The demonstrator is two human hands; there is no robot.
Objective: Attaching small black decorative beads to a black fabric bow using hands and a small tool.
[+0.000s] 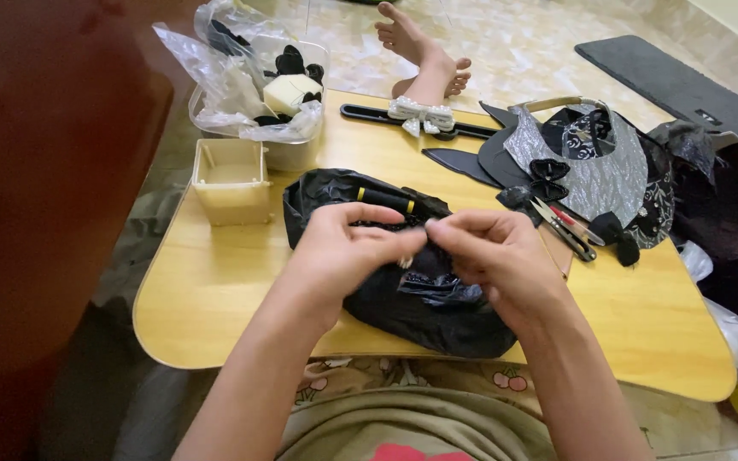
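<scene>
Black plastic, crumpled and glossy, is what we see under both hands: a black bag [403, 299] lying near the front of a low wooden table [215, 290]. Our left hand [339, 248] and right hand [497, 256] meet above it, fingertips pinched narrowly together on a tiny pale piece [406, 261], too small for us to identify. We judge this to be fine assembly work, and the coming move seems to call for a steady, delicate pinch. Behind the bag stand a cream square box [231, 181] and a clear tub [288, 154] of scraps. To the right lie small scissors [561, 226], black bows [548, 169] and silver fabric [595, 171]. Someone's bare feet [424, 51] rest beyond the table.
</scene>
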